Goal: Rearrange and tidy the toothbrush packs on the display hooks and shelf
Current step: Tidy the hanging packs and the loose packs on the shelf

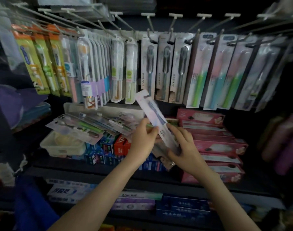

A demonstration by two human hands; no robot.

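Both hands hold a pale toothbrush pack (152,110) with a dark blue brush, tilted up to the left in front of the shelf. My left hand (142,139) pinches its middle from the left. My right hand (182,147) grips its lower end, along with more packs underneath. A loose pile of toothbrush packs (92,124) lies fanned out on the shelf to the left. Rows of packs hang from the display hooks (150,22) above, among them grey packs (165,67) and pink-and-green packs (209,70).
Pink toothpaste boxes (214,139) are stacked right of my hands. Blue and red boxes (112,147) and a white tray (62,145) sit under the loose pile. More toothpaste boxes (137,200) fill the lower shelf. Long bare hook ends stick out overhead.
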